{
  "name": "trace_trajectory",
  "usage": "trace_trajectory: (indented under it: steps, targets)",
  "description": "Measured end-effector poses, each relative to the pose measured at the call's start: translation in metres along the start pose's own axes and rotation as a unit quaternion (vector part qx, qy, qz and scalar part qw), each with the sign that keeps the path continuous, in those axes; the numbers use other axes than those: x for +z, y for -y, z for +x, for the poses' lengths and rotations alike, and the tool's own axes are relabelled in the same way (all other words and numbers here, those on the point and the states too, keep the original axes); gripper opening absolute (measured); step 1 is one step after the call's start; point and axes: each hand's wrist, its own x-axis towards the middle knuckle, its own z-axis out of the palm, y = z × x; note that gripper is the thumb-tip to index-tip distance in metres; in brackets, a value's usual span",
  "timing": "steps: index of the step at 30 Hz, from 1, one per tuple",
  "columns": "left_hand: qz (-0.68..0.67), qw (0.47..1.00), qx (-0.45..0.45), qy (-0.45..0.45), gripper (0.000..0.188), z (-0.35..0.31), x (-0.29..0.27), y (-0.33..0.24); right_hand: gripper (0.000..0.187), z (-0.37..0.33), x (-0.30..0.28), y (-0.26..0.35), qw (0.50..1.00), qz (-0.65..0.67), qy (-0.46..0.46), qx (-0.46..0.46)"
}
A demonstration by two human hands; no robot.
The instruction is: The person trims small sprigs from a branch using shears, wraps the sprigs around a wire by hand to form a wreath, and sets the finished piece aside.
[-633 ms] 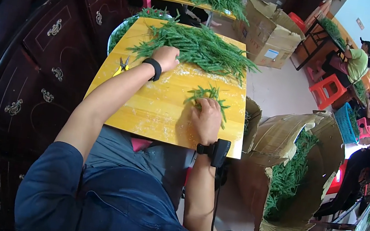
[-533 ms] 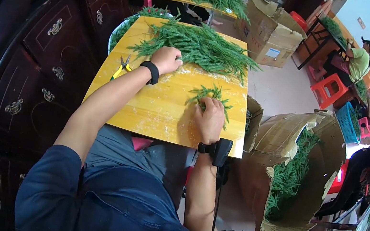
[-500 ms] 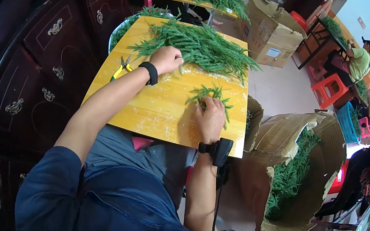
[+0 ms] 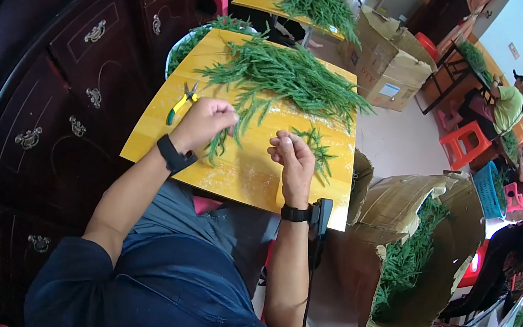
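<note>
My left hand (image 4: 204, 126) is closed in a pinch over the yellow table, with a green feathery sprig (image 4: 216, 147) hanging below its fingers. To its right, my right hand (image 4: 294, 162) is raised with thumb and fingertips drawn together; whatever they hold, if anything, is too small to make out. Just behind the right hand lies a small bunch of green sprigs (image 4: 322, 154). A large heap of the same sprigs (image 4: 289, 75) covers the table's far part, some trailing toward my left hand. Pliers with yellow and green handles (image 4: 182, 104) rest left of that hand.
The yellow tabletop (image 4: 169, 142) carries pale crumbs. A big open cardboard box (image 4: 368, 249) with greenery stands at the right, another cardboard box (image 4: 390, 64) farther back. Dark drawers (image 4: 67, 92) flank the left. A tub (image 4: 177, 47) of greenery sits behind the table. Other people work nearby.
My left hand has come back from the heap toward me, bringing a sprig. My right hand has lifted off the small bunch, its fingers now drawn together. The view has shifted slightly.
</note>
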Motion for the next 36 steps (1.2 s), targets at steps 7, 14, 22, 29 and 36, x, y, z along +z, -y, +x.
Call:
trace_trajectory:
  steps: [7, 14, 22, 29, 36]
  targets:
    - [0.248, 0.957, 0.153, -0.006, 0.018, -0.031, 0.016, -0.013, 0.021, -0.005, 0.009, -0.002, 0.99, 0.112, 0.033, 0.079]
    - [0.219, 0.946, 0.233, -0.046, 0.021, -0.029, 0.024, -0.004, 0.016, -0.001, 0.007, -0.008, 0.991, 0.11, 0.029, 0.064]
    - [-0.205, 0.978, -0.02, -0.001, 0.022, -0.054, 0.016, 0.021, 0.016, -0.001, -0.003, 0.003, 0.967, 0.244, -0.077, 0.015]
    - [-0.473, 0.875, -0.095, -0.026, 0.016, -0.044, 0.028, 0.019, 0.016, 0.0, -0.002, -0.003, 0.967, 0.249, 0.049, 0.0]
    - [-0.581, 0.812, -0.047, -0.01, 0.017, -0.041, 0.027, 0.015, 0.017, -0.002, 0.004, -0.005, 0.98, 0.193, 0.025, 0.035]
